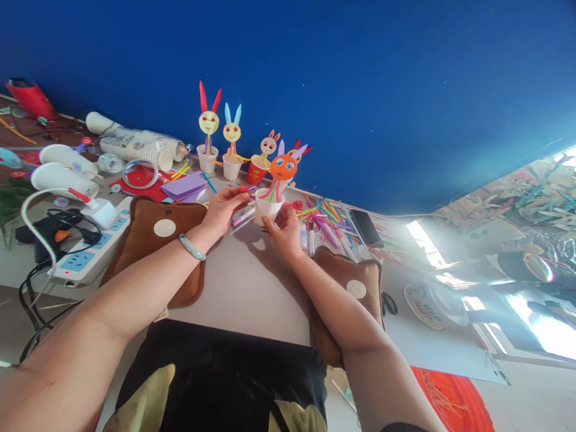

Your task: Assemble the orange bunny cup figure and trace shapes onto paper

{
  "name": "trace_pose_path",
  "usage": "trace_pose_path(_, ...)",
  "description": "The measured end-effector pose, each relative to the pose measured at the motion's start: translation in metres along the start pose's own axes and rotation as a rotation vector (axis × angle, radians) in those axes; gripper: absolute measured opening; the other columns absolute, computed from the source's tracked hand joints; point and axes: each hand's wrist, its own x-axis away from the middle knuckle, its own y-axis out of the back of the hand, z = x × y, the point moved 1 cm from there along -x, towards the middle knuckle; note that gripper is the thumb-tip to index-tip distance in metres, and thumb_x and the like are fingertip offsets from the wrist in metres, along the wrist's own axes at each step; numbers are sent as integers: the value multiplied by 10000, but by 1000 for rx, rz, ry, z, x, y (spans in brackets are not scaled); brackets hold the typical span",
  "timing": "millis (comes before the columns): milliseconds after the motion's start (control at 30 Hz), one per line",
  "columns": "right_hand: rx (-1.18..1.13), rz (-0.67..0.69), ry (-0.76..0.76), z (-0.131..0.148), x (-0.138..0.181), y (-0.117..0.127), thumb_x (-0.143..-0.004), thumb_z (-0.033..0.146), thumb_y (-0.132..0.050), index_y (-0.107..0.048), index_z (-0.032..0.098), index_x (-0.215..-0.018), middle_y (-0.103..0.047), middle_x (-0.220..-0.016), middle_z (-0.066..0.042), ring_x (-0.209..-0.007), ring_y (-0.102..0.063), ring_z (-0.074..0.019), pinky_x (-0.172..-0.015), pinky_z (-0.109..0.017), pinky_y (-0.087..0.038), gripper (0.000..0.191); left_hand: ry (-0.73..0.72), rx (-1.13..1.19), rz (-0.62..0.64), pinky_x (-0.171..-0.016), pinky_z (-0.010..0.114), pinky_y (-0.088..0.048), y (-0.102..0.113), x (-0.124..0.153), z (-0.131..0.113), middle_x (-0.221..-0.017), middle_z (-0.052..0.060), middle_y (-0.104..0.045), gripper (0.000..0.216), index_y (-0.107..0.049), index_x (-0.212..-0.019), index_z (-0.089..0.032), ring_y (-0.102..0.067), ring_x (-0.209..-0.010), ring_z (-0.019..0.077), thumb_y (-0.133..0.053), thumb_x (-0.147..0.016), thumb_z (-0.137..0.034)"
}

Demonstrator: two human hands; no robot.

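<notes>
the right hand point(288, 233) grips the white cup point(266, 210) near twelve o'clock; the left hand point(222, 207), at its nine, pinches a red bit point(244, 189) — loose fingers might drop it. a bump could tip the orange face point(283, 168) into the red cup point(256, 174) behind, at eleven.

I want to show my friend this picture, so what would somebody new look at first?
Probably the orange bunny face near the middle, rising above a white cup held in the right hand. Next might come the red-eared bunny and the blue-eared bunny, standing farther back to the left. The big blue wall fills the space behind them.
</notes>
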Motion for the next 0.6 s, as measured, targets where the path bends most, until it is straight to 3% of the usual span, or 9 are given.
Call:
trace_pose_path(200,17,-23,13,2,-2,2,-709,484,-821,-554,217,-995,-719,-1080,-92,-1031,-690,-253,-905,-418,-578,473,39,10,47,-818,294,-545,0,1,-1,-828,29,-762,335,-756,-878,-158,-707,-778,140,-901,-576,-176)
trace_pose_path(600,40,-4,-5,3,1,1,-713,478,-824,-560,212,-1019,-714,-1092,-91,-1030,-689,-249,-897,-407,-571,483,-4,-3,-44,-751,267,-535,2,-3,-4,-750,8,-737,292,-717,-741,-155,-663,-694,112,-921,-546,-230)
